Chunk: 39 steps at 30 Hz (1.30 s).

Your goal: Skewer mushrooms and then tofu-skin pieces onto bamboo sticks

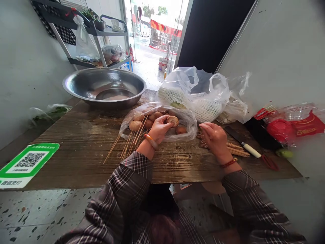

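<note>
My left hand (160, 129) is closed on a brown mushroom (173, 121), its paler side partly showing, above an open clear plastic bag (189, 135). Several more brown mushrooms (136, 125) lie inside that bag. Thin wooden skewers (126, 145) rest across the bag's left edge and on the table, some with their upper ends among the mushrooms. To the right, my right hand (213, 135) has its fingers pinched together; whatever is between them is too small to make out. Under and beside it lies a bundle of bare skewers (235, 149).
A large steel basin (104, 86) stands at the back left of the wooden table (83, 149). White bags with net-wrapped produce (207, 106) sit behind the mushrooms. A knife (250, 149) and red-handled scissors (269, 162) lie right. A green QR-code card (29, 162) is at the left.
</note>
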Available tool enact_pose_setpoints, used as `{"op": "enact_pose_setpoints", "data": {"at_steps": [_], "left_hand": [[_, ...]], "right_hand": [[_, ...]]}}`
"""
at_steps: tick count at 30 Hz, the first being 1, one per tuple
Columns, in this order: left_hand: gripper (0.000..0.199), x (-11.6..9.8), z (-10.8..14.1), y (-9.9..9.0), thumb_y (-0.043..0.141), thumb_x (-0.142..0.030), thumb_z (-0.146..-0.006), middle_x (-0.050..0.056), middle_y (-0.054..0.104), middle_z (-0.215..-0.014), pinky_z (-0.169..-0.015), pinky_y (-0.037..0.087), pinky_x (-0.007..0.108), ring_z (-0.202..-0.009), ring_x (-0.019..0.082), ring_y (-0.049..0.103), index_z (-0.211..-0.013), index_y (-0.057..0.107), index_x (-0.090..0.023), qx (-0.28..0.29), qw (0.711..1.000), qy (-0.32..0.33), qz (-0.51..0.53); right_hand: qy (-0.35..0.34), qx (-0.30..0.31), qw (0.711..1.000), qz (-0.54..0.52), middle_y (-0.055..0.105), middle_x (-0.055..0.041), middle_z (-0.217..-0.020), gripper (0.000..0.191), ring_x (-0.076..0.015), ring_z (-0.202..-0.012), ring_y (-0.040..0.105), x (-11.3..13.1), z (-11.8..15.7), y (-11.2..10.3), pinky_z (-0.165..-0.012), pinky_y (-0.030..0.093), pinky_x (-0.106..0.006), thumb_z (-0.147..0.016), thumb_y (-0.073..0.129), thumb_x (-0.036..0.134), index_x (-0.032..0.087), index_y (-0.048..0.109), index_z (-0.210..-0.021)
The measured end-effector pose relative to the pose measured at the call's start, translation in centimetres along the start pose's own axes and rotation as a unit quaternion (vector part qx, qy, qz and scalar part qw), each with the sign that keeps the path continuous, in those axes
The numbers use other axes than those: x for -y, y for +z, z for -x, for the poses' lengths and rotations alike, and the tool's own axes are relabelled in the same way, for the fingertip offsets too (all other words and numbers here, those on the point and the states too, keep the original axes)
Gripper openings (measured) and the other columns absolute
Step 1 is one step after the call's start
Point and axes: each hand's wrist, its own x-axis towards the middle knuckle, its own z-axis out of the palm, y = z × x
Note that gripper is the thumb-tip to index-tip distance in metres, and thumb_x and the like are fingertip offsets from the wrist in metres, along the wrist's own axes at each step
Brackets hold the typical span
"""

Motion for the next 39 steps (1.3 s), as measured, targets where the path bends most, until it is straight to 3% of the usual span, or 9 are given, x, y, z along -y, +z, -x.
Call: {"op": "enact_pose_setpoints", "data": {"at_steps": [6,8,12,15,19,23,30,34,39], "left_hand": [[0.035,-0.4,0.5,0.2,0.084,-0.019,-0.061,0.003,0.07,-0.084,-0.075,0.055,0.03,-0.077,0.015,0.065,-0.091,0.067,-0.012,0.009,0.999,-0.024,0.02],[0.04,-0.7,0.7,0.3,0.084,-0.023,-0.064,0.004,0.07,-0.086,-0.07,0.058,0.033,-0.075,0.017,0.069,-0.098,0.065,-0.014,0.017,0.999,-0.046,0.019],[0.046,-0.8,1.0,0.5,0.085,-0.03,-0.068,0.006,0.072,-0.091,-0.048,0.047,0.021,-0.063,0.014,0.067,-0.106,0.062,-0.015,0.006,0.999,-0.034,-0.027],[0.041,-0.7,0.9,0.6,0.084,-0.032,-0.07,0.005,0.072,-0.089,-0.045,0.042,0.019,-0.053,0.008,0.06,-0.101,0.065,-0.014,-0.013,0.999,-0.016,-0.039],[0.038,-0.6,0.7,0.4,0.084,-0.03,-0.07,0.004,0.072,-0.085,-0.045,0.041,0.019,-0.055,0.01,0.062,-0.1,0.067,-0.014,-0.024,1.0,-0.003,-0.009],[0.04,-0.9,0.8,0.4,0.08,-0.023,-0.074,0.006,0.074,-0.097,-0.066,0.054,0.025,-0.078,0.016,0.07,-0.111,0.066,-0.017,-0.005,0.998,-0.01,0.061],[0.031,-0.9,0.7,0.4,0.067,-0.037,-0.089,0.009,0.073,-0.102,-0.08,0.055,0.029,-0.092,0.018,0.069,-0.109,0.069,-0.014,-0.001,0.996,-0.023,0.087],[0.031,-0.8,0.7,0.3,0.074,-0.026,-0.083,0.009,0.073,-0.108,-0.088,0.053,0.028,-0.095,0.015,0.069,-0.111,0.069,-0.013,-0.005,0.998,-0.015,0.054],[0.044,-1.1,1.1,0.6,0.079,-0.015,-0.075,0.009,0.071,-0.12,-0.1,0.05,0.035,-0.103,0.018,0.07,-0.116,0.064,-0.017,-0.032,0.998,0.005,0.05]], "right_hand": [[0.042,-0.157,0.974,-0.156,0.07,-0.0066,-0.087,0.03,-0.0183,-0.074,0.064,3.0,-2.4,-2.2,-0.072,0.049,-0.032,-0.102,0.047,0.042,0.022,0.07,-0.102],[0.111,-0.149,0.941,-0.282,0.064,-0.0022,-0.076,0.03,-0.015,-0.063,0.057,4.5,-2.8,-2.0,-0.062,0.046,-0.029,-0.101,0.049,0.045,0.022,0.069,-0.099],[0.25,0.001,0.781,-0.573,0.05,0.0045,-0.063,0.033,-0.0078,-0.048,0.04,6.9,-3.3,0.1,-0.045,0.031,-0.023,-0.091,0.062,0.051,0.02,0.07,-0.096],[0.315,0.072,0.657,-0.681,0.053,0.0048,-0.065,0.036,-0.0041,-0.047,0.036,7.4,-3.9,1.8,-0.042,0.025,-0.019,-0.074,0.078,0.048,0.017,0.071,-0.092],[0.367,0.087,0.573,-0.728,0.057,0.0048,-0.066,0.038,-0.0036,-0.049,0.044,7.0,-4.7,3.0,-0.04,0.024,-0.015,-0.063,0.085,0.041,0.017,0.072,-0.091],[0.338,0.093,0.579,-0.736,0.058,0.0056,-0.066,0.039,-0.0046,-0.047,0.049,6.8,-4.5,3.9,-0.038,0.029,-0.016,-0.075,0.078,0.045,0.019,0.072,-0.104],[0.282,0.075,0.659,-0.694,0.058,0.0053,-0.067,0.046,-0.0059,-0.047,0.05,6.9,-3.0,5.4,-0.04,0.035,-0.019,-0.087,0.067,0.051,0.021,0.07,-0.122],[0.24,0.099,0.709,-0.656,0.058,0.0043,-0.065,0.045,-0.0062,-0.045,0.049,7.2,-2.6,5.1,-0.041,0.037,-0.021,-0.09,0.063,0.051,0.02,0.073,-0.121],[0.269,0.087,0.719,-0.635,0.052,0.0051,-0.056,0.041,-0.006,-0.041,0.041,7.5,-2.3,4.9,-0.039,0.031,-0.022,-0.088,0.067,0.048,0.017,0.078,-0.112]]}}
